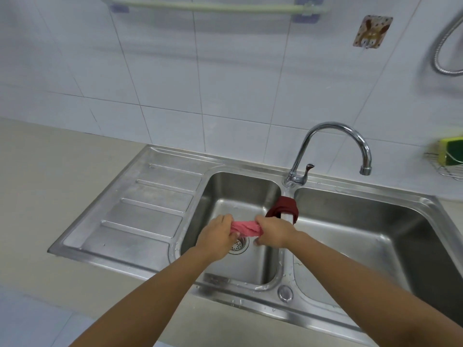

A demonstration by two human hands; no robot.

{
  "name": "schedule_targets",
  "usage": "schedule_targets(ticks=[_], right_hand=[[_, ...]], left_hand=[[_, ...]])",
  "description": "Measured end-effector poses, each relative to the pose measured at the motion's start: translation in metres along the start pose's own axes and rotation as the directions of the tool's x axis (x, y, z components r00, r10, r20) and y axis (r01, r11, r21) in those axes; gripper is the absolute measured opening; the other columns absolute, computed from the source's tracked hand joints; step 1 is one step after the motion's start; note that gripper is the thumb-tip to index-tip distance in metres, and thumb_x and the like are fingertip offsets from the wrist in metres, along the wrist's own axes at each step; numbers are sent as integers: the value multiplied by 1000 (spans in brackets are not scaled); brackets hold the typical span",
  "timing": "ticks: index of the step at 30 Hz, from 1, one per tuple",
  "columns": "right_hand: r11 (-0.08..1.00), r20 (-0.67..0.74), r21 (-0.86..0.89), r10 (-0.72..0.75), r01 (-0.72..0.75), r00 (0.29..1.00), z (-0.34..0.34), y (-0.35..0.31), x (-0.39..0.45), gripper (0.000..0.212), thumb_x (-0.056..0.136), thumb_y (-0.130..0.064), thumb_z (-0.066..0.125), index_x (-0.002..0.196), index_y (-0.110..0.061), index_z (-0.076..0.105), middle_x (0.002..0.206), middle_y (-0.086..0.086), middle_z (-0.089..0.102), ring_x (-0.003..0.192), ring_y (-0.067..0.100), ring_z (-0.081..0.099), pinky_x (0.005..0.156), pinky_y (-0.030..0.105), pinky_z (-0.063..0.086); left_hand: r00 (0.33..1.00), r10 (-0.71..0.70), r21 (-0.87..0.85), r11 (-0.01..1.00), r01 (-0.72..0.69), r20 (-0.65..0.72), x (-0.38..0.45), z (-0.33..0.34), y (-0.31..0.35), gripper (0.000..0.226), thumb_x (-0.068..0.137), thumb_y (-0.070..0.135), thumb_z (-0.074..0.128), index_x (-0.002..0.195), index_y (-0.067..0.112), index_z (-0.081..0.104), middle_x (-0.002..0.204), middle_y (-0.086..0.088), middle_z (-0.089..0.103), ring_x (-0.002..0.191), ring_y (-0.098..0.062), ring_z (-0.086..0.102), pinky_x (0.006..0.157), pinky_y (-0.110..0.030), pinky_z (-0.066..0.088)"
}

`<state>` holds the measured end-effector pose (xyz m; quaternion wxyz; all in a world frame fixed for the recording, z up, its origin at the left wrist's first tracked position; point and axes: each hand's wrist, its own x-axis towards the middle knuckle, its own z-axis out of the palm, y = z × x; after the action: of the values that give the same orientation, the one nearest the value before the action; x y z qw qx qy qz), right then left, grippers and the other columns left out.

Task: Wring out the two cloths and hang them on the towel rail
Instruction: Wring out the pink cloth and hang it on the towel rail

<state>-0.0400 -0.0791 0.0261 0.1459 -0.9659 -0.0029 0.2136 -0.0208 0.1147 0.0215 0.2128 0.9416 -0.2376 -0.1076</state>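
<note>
A pink cloth is twisted into a tight roll above the drain of the left sink basin. My left hand grips its left end and my right hand grips its right end. A dark red cloth is draped over the divider between the two basins, just behind my right hand. The pale towel rail runs along the tiled wall at the top of the view, with nothing on it.
A chrome tap arches over the right basin. A ribbed draining board lies left of the basins. At the right edge are a wire rack with a green-yellow sponge, a shower hose and a wall hook.
</note>
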Motion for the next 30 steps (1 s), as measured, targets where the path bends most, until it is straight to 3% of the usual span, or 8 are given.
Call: schedule_targets(ticks=[2,6,9,13,16,22,26,30], right_hand=[[976,70,214,-63,47,996,1,-2,-7,54,79,-22,72,117,-20,34,94,7,64,78,24,61,67,37,49],[912,-102,391,-86,120,991,-2,3,-15,12,87,-18,62,92,-19,50,81,6,70,69,19,68,66,35,53],[868,-85,482,-88,119,992,-10,4,-21,4,89,-18,61,90,-15,64,83,4,74,74,12,73,75,33,56],[882,-159,450,-74,139,984,-20,0,-28,24,88,-22,65,110,-31,60,85,-5,70,70,8,63,70,24,49],[855,-193,497,-56,147,980,-29,-3,-27,11,87,-24,65,94,-32,63,78,-3,72,68,14,65,71,32,51],[838,-127,528,-82,138,988,-40,3,-27,25,96,-30,51,101,-22,74,93,8,76,87,19,72,88,29,52],[758,-148,631,-88,163,985,-44,-4,-31,26,97,-23,51,113,-18,72,108,20,71,126,5,50,96,22,43],[713,-242,668,-64,214,968,-52,-8,-35,22,96,-22,54,96,-24,76,99,19,74,89,39,70,82,43,55]], left_hand=[[999,-10,-9,1000,10,-45,3,-2,-4,19,98,26,46,110,12,51,113,-5,53,98,-20,53,90,-37,48],[998,-52,-100,994,47,-47,4,-7,-12,24,101,27,42,117,16,57,115,-1,54,102,-17,56,97,-36,50],[999,-28,-170,985,23,-28,1,-11,-16,16,97,23,52,110,19,60,105,3,57,86,-13,61,84,-37,58],[1000,-12,-244,970,9,-14,-6,-19,-14,19,95,20,56,109,31,48,91,8,69,67,-12,68,62,-34,61],[999,-9,-200,980,2,-36,-7,-24,-11,8,94,29,55,97,32,48,89,8,70,75,-12,68,69,-37,60],[999,-37,-162,986,38,10,-7,-29,-11,31,98,39,46,99,17,67,92,-1,71,85,-18,66,82,-34,55],[998,-45,-198,979,38,-33,-5,-31,-8,25,98,36,48,96,20,68,86,0,71,80,-15,67,81,-35,57],[995,-65,-321,946,36,-79,-4,-35,0,11,90,27,63,86,18,59,75,4,63,67,-12,61,62,-30,54]])
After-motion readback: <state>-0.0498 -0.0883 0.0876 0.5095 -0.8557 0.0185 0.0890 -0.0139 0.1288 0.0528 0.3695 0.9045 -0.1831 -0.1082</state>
